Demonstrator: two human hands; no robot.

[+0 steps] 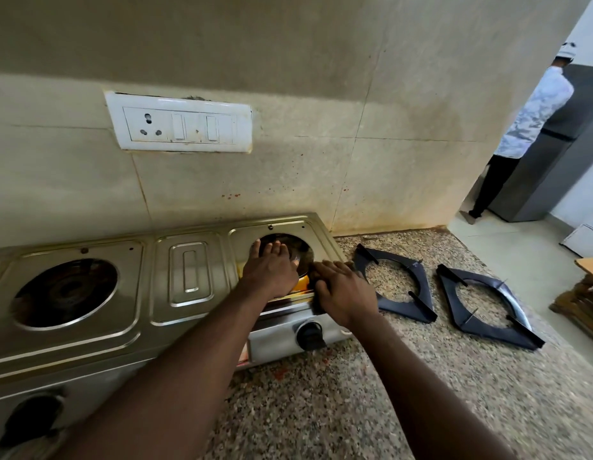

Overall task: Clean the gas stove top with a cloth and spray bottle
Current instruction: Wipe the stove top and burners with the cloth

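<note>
Stove [189, 277] bared; no wiping yet.
Your left hand [272, 270], fingers together, covers its right burner [300, 249]; right hand [341, 290], fingers spread, rests at its right edge. Next, likely: fetch cloth, spray.

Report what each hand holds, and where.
Left hand lies flat over the right burner opening, holding nothing visible. Right hand rests on the stove top at its right edge; grip cannot be told.
</note>
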